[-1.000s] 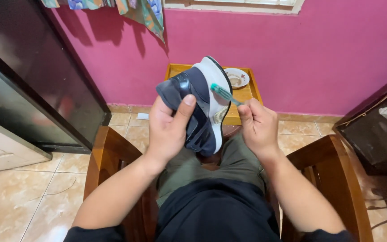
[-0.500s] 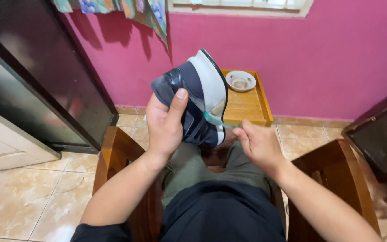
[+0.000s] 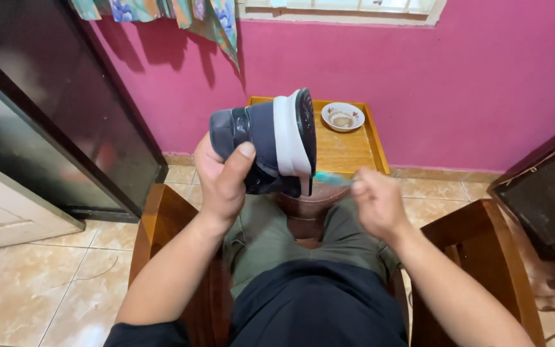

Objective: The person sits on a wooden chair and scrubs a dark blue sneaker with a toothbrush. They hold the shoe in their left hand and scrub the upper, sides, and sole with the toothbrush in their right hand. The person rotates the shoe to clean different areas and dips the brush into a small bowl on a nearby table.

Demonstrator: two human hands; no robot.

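Observation:
I sit in a wooden armchair (image 3: 483, 250) and hold a dark navy sneaker (image 3: 261, 144) with a thick white sole up in front of me. My left hand (image 3: 223, 177) grips the shoe from below, thumb pressed on its side, the sole turned to the right. My right hand (image 3: 377, 202) is closed on a teal toothbrush (image 3: 332, 179). The brush head touches the lower edge of the white sole. My right hand is motion-blurred.
A small wooden side table (image 3: 345, 148) stands against the pink wall ahead, with a white bowl (image 3: 342, 116) on it. A dark cabinet (image 3: 52, 109) is at my left and dark furniture (image 3: 544, 193) at my right. Beige tiles cover the floor.
The shoe has rotated so its sole faces right and sits lower and nearer. My right hand dropped from the sole's upper side to its lower edge with the toothbrush.

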